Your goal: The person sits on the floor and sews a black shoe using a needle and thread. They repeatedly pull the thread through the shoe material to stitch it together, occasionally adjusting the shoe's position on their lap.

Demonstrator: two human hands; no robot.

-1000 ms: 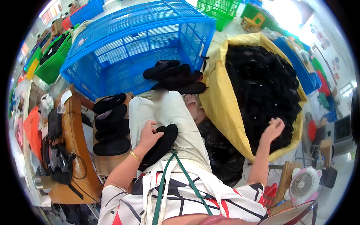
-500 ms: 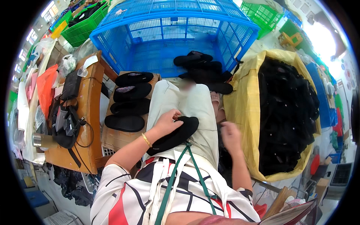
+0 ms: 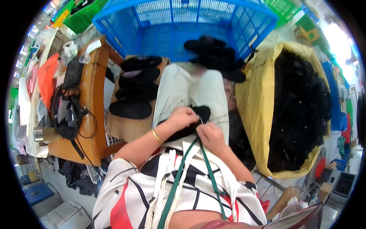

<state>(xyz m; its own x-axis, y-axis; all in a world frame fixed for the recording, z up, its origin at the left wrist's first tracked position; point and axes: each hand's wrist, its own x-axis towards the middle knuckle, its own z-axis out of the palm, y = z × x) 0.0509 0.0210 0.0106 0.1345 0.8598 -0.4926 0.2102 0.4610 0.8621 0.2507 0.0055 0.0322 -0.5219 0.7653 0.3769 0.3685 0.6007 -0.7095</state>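
Note:
Across my lap on a pale apron (image 3: pixel 171 87) lies a black cloth slipper (image 3: pixel 204 112), its toe to the right and most of it covered by my hands. My left hand (image 3: pixel 182 118) is closed on its upper, thumb and fingertips pinched at the opening. Just right of it, my right hand (image 3: pixel 211 136) is closed in a pinch beside the slipper's near edge. A thin pale sliver shows between the two hands, too small to name.
Several black slippers (image 3: pixel 130 110) lie in a row on cardboard (image 3: pixel 118 128) at left. More slippers (image 3: pixel 206 44) are piled at a blue crate (image 3: pixel 183 17). A yellow sack (image 3: pixel 257 91) of black pieces stands right; a wooden table (image 3: pixel 95 72), left.
My right hand has come in from the right side to the slipper, beside my left hand. The left hand stays on the slipper. The whole view has shifted slightly.

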